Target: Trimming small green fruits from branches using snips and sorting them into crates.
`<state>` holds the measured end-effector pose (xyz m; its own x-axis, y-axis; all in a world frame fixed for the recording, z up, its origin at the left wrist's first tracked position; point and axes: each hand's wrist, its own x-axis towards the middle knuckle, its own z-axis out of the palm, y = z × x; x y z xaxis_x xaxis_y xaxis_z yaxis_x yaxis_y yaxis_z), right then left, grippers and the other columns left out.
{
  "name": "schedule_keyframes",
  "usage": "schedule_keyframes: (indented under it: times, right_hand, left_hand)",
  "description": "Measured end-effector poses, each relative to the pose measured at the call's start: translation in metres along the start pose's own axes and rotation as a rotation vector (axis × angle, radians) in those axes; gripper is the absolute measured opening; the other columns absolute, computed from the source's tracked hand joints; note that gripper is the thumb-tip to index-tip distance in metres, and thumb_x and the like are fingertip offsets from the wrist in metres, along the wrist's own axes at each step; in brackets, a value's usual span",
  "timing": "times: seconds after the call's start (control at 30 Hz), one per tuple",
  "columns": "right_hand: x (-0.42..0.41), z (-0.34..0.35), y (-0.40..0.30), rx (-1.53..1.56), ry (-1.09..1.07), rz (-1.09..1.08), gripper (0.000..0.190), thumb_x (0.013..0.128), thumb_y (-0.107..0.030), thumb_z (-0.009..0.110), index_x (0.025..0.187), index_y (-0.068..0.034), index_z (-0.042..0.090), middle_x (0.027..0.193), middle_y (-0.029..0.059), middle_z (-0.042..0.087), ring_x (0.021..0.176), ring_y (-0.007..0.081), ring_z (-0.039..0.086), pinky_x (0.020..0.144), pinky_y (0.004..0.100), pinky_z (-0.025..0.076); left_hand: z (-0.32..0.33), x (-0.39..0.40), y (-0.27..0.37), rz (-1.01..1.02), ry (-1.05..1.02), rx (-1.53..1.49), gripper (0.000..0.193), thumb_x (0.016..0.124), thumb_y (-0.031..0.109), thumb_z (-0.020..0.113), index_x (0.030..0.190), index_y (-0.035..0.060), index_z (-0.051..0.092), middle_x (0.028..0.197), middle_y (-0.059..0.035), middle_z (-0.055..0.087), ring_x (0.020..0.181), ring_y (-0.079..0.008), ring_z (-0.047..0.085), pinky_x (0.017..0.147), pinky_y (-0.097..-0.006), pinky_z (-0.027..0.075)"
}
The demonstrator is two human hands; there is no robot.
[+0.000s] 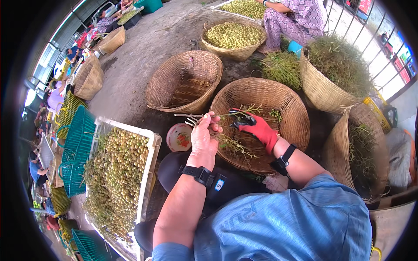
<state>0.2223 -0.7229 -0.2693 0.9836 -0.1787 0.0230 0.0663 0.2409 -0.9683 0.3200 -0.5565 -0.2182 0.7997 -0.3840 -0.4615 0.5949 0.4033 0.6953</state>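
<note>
My bare left hand point(205, 134) grips a bundle of thin stripped stems point(193, 121), their pale ends poking out past the thumb. From that hand a green twig point(249, 110) reaches right, and a drooping leafy sprig point(240, 148) hangs below. My right hand point(258, 128) wears a red glove with black fingers. Its fingertips are at the twig; whether they pinch it cannot be made out. Both hands are over a round woven basket point(294, 114), where a small cluster of green fruits point(276, 115) lies.
On my left stands a white crate point(152, 143) of small round fruits point(125, 160) with stems. A second woven basket point(183, 81), a fruit-filled basket point(233, 36) and an enamel bowl point(179, 137) lie ahead. Twig-filled baskets point(321, 81) crowd the right. A person point(294, 19) sits ahead.
</note>
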Motion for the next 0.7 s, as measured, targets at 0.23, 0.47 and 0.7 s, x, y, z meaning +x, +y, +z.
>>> schedule_keyframes:
  times: [0.23, 0.47, 0.7]
  right_hand:
    - [-0.001, 0.011, -0.009, -0.412, 0.254, 0.216, 0.018, 0.081, -0.020, 0.063, 0.085, -0.003, 0.068, 0.075, 0.0088, 0.067, 0.066, 0.0164, 0.062, 0.063, 0.0290, 0.048]
    - [-0.007, -0.004, -0.006, -0.307, 0.157, -0.048, 0.034, 0.081, -0.012, 0.067, 0.114, -0.006, 0.062, 0.097, 0.0064, 0.068, 0.087, 0.0126, 0.062, 0.079, 0.0266, 0.048]
    - [0.004, 0.057, -0.038, 0.041, 0.186, 0.206, 0.025, 0.082, -0.009, 0.063, 0.106, -0.004, 0.064, 0.090, 0.0036, 0.066, 0.080, 0.0109, 0.060, 0.072, 0.0268, 0.049]
  left_hand:
    - [-0.008, 0.003, 0.002, 0.007, -0.012, -0.042, 0.018, 0.093, 0.021, 0.054, 0.096, 0.0035, 0.060, 0.079, -0.0074, 0.061, 0.057, -0.0112, 0.048, 0.057, -0.0305, 0.045]
    - [-0.003, 0.004, 0.006, -0.063, -0.107, -0.170, 0.021, 0.094, 0.024, 0.052, 0.096, 0.0037, 0.057, 0.080, -0.0059, 0.057, 0.058, -0.0114, 0.044, 0.055, -0.0284, 0.040]
    - [-0.015, 0.001, 0.005, -0.096, -0.172, -0.199, 0.018, 0.093, 0.018, 0.052, 0.095, 0.0001, 0.056, 0.079, -0.0077, 0.058, 0.055, -0.0091, 0.044, 0.052, -0.0244, 0.041]
